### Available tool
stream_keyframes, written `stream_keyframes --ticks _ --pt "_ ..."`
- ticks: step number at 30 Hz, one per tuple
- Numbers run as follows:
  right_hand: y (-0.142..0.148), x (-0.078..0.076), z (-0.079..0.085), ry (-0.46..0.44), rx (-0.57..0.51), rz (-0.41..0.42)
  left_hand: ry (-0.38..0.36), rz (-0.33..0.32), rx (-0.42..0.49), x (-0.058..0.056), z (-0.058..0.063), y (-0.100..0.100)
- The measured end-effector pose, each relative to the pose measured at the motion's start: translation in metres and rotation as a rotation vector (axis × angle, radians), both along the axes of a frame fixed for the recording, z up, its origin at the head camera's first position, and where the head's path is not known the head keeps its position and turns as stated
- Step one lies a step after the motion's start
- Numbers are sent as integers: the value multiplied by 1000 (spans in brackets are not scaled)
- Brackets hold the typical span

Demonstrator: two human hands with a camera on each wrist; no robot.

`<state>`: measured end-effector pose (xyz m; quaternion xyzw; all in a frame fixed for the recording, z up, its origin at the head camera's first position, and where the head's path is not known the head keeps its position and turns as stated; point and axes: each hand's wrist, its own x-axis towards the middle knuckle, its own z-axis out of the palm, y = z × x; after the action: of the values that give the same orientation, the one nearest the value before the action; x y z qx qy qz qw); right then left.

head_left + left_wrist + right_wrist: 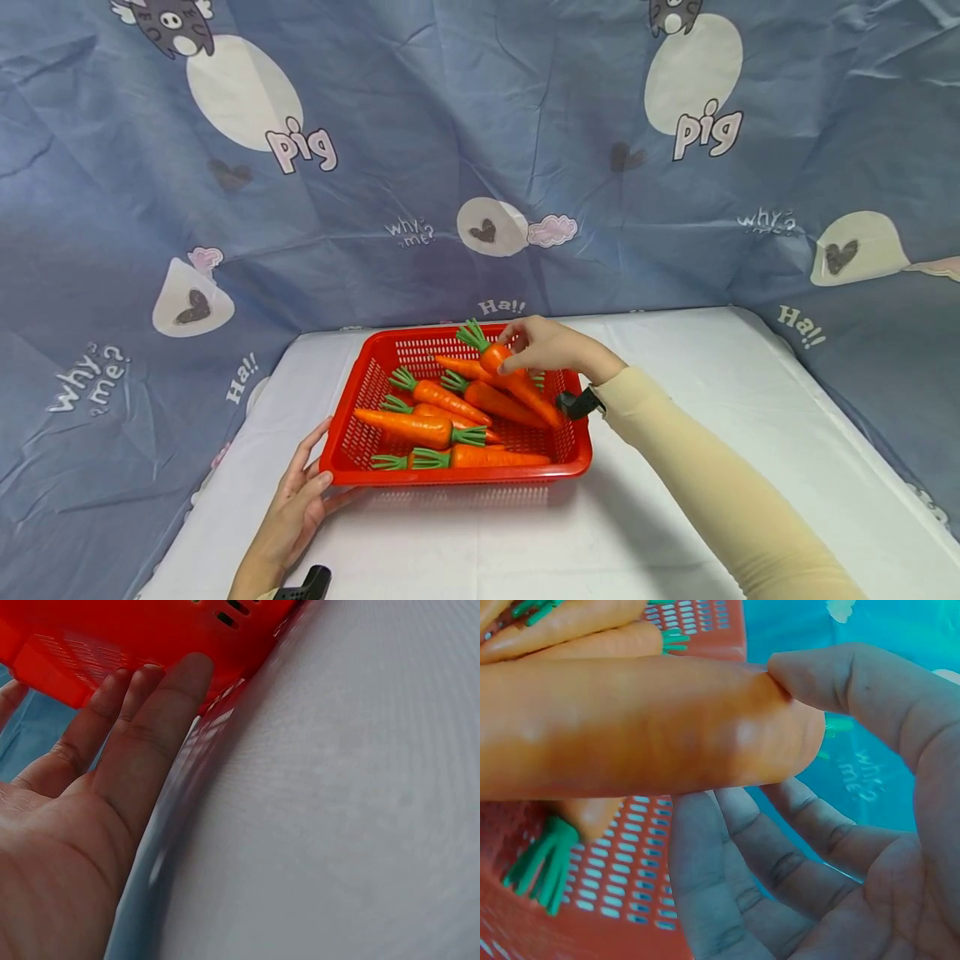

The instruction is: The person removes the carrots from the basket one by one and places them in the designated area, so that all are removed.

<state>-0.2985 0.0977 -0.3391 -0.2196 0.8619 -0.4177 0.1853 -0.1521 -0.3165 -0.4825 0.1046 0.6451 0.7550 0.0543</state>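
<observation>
Near the back right of a red plastic basket (457, 477), my right hand (551, 343) pinches an orange carrot (652, 727) close to its thick, green-topped end. The thumb is on one side of it and the fingers are on the other. This carrot slants down over the others, its narrow end toward the basket's right side. My left hand (288, 508) is at the basket's front left corner, its extended fingers (142, 750) touching the outer wall. More carrots (408, 427) with green tops lie in the basket, pointing different ways.
The basket is on a table with a white cloth (750, 400). Behind and to the sides hangs a blue sheet (420, 150) printed with pigs, hearts and words. Slotted walls of the basket surround the carrots.
</observation>
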Motion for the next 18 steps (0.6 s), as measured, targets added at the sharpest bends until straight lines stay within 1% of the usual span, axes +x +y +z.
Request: stream_keyframes --ticks 4,7,13,18 --pt "11 3 7 12 -6 -24 -18 20 -16 0 2 1" --pt "20 3 11 16 -13 -52 -16 15 -14 0 2 2" --pt "36 1 17 -1 -66 -105 -12 10 -14 1 1 0" --pt "48 1 22 -2 -76 -140 -6 6 -22 1 0 0"
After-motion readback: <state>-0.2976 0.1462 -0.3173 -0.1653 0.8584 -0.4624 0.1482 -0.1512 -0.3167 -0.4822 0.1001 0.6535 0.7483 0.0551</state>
